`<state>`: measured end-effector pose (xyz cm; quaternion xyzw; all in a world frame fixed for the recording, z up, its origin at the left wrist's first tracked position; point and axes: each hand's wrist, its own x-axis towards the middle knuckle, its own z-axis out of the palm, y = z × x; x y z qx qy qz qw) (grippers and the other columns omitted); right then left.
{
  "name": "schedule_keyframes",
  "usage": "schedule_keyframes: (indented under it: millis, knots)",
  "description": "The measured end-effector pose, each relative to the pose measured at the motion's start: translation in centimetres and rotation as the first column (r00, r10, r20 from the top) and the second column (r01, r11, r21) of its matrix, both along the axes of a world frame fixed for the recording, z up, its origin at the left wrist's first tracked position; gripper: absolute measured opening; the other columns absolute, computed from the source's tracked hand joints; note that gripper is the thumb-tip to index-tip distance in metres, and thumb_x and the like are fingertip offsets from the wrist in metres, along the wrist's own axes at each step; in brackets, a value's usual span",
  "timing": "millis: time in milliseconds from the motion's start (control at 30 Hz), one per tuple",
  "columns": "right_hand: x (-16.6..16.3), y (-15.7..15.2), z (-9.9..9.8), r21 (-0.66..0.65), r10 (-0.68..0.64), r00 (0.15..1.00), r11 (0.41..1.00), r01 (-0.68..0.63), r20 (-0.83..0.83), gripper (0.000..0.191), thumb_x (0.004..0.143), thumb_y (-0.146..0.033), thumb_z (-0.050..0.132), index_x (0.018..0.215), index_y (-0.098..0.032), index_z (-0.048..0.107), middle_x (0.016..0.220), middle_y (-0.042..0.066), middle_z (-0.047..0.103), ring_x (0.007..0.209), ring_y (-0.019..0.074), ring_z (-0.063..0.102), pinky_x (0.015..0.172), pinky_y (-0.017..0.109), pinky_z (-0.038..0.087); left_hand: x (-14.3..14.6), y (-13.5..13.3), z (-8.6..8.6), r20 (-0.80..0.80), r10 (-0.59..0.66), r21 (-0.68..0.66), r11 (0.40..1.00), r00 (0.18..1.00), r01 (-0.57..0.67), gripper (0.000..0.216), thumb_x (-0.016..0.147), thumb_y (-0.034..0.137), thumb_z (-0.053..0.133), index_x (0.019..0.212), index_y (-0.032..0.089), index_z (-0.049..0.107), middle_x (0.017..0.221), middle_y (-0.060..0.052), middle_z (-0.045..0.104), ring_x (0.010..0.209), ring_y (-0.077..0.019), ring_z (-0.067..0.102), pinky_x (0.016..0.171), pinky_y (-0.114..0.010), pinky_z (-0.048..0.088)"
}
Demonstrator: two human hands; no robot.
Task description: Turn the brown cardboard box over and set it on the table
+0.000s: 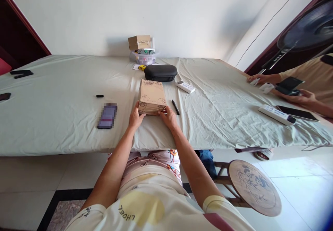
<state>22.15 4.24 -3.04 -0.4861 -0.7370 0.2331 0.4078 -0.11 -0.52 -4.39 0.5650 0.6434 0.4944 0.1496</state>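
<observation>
A brown cardboard box (152,94) with dark line drawings on its top and front rests on the cloth-covered table before me. My left hand (135,117) grips its near left corner, and my right hand (168,116) has hold of the near right corner. Fingers of both hands curl against the box's lower front edge. Just right of the box lies a black pen (175,107). Its black cap (100,96), or a similar small black piece, is off to the left, above a phone (107,116) whose screen is blurred out.
Behind the box sit a black zip case (160,73), a white packet (185,87) and a plastic basket (144,57). At right, another person's hands (303,96) hold a dark object near a white box (277,114). A wooden stool (255,187) stands below the table's edge.
</observation>
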Motion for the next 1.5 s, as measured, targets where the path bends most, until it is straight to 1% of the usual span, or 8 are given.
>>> schedule_keyframes:
  millis: [100, 200, 300, 467, 667, 833, 1167, 1500]
  knots:
    - [0.2, -0.1, 0.0, 0.021, -0.018, 0.998, 1.000, 0.019, -0.054, 0.052, 0.098, -0.066, 0.047, 0.117, -0.020, 0.065, 0.090, 0.009, 0.077, 0.084, 0.0258, 0.074, 0.078, 0.036, 0.057, -0.3, -0.1, 0.1, 0.045, -0.043, 0.052, 0.998, 0.998, 0.041, 0.090, 0.079, 0.004, 0.078, 0.160, 0.023, 0.044, 0.160, -0.013, 0.055, 0.148, -0.0323, 0.053, 0.125, -0.046, 0.043]
    - [0.4, -0.4, 0.1, 0.022, -0.021, 0.992, 0.999, 0.024, -0.121, 0.073, 0.101, -0.070, 0.039, 0.153, -0.019, 0.047, 0.083, 0.006, 0.078, 0.077, 0.0245, 0.074, 0.076, 0.036, 0.057, -0.5, -0.2, 0.1, 0.097, -0.097, 0.082, 0.993, 0.991, 0.089, 0.095, 0.079, 0.005, 0.077, 0.164, 0.028, 0.040, 0.157, -0.010, 0.059, 0.144, -0.0324, 0.058, 0.121, -0.048, 0.048]
    - [0.5, -0.6, 0.2, 0.019, -0.010, 0.986, 1.000, 0.013, -0.164, 0.077, 0.104, -0.069, 0.035, 0.164, -0.023, 0.035, 0.083, 0.004, 0.079, 0.071, 0.0225, 0.073, 0.072, 0.034, 0.057, -0.6, -0.2, -0.1, 0.140, -0.137, 0.084, 0.988, 0.981, 0.126, 0.096, 0.080, 0.009, 0.078, 0.165, 0.029, 0.038, 0.153, -0.010, 0.063, 0.137, -0.0334, 0.064, 0.116, -0.049, 0.053]
    - [0.6, -0.5, 0.4, 0.063, -0.018, 0.980, 0.998, 0.031, -0.199, 0.066, 0.105, -0.065, 0.038, 0.154, -0.021, 0.051, 0.092, 0.007, 0.079, 0.080, 0.0235, 0.075, 0.084, 0.039, 0.060, -0.6, 0.4, -0.9, 0.238, -0.257, 0.189, 0.958, 0.937, 0.215, 0.084, 0.092, 0.038, 0.077, 0.165, 0.028, 0.037, 0.151, -0.012, 0.065, 0.118, -0.0294, 0.075, 0.107, -0.046, 0.060]
    - [0.0, 0.0, -0.3, 0.059, 0.035, 0.999, 0.998, -0.033, -0.038, 0.045, 0.103, -0.052, 0.053, 0.134, -0.022, 0.068, 0.114, 0.011, 0.078, 0.093, 0.0233, 0.074, 0.086, 0.037, 0.059, -1.0, 0.9, -1.0, 0.355, -0.271, 0.388, 0.913, 0.895, 0.123, 0.088, 0.097, 0.060, 0.065, 0.167, 0.025, 0.025, 0.158, -0.020, 0.055, 0.134, -0.0267, 0.066, 0.110, -0.040, 0.057]
    - [-0.5, -0.1, -0.7, 0.068, 0.132, 0.945, 0.985, -0.159, 0.298, 0.024, 0.101, -0.035, 0.060, 0.107, -0.020, 0.078, 0.109, 0.012, 0.078, 0.104, 0.0267, 0.070, 0.101, 0.042, 0.053, -1.3, 0.7, -0.7, 0.254, -0.176, 0.340, 0.937, 0.951, 0.083, 0.061, 0.100, 0.057, 0.058, 0.149, 0.021, 0.055, 0.141, -0.017, 0.069, 0.130, -0.0283, 0.068, 0.104, -0.039, 0.060]
    - [-0.6, -0.4, -0.1, 0.047, 0.112, 0.952, 0.990, -0.130, 0.286, 0.034, 0.105, -0.045, 0.053, 0.100, -0.020, 0.075, 0.100, 0.011, 0.076, 0.095, 0.0235, 0.066, 0.093, 0.036, 0.050, -0.8, 0.6, -1.5, 0.076, -0.017, 0.204, 0.979, 0.997, 0.001, 0.052, 0.102, 0.039, 0.055, 0.151, 0.023, 0.057, 0.145, -0.011, 0.069, 0.133, -0.0274, 0.067, 0.116, -0.041, 0.053]
    - [-0.7, -0.3, -0.5, 0.120, 0.236, 0.934, 0.954, -0.275, 0.267, 0.052, 0.109, -0.055, 0.040, 0.094, -0.023, 0.079, 0.101, 0.009, 0.078, 0.099, 0.0249, 0.070, 0.099, 0.040, 0.053, -0.5, 0.0, -0.4, 0.010, -0.034, 0.421, 0.907, 0.999, 0.027, 0.050, 0.103, 0.056, 0.053, 0.136, 0.021, 0.067, 0.144, -0.016, 0.067, 0.136, -0.0273, 0.063, 0.120, -0.043, 0.047]
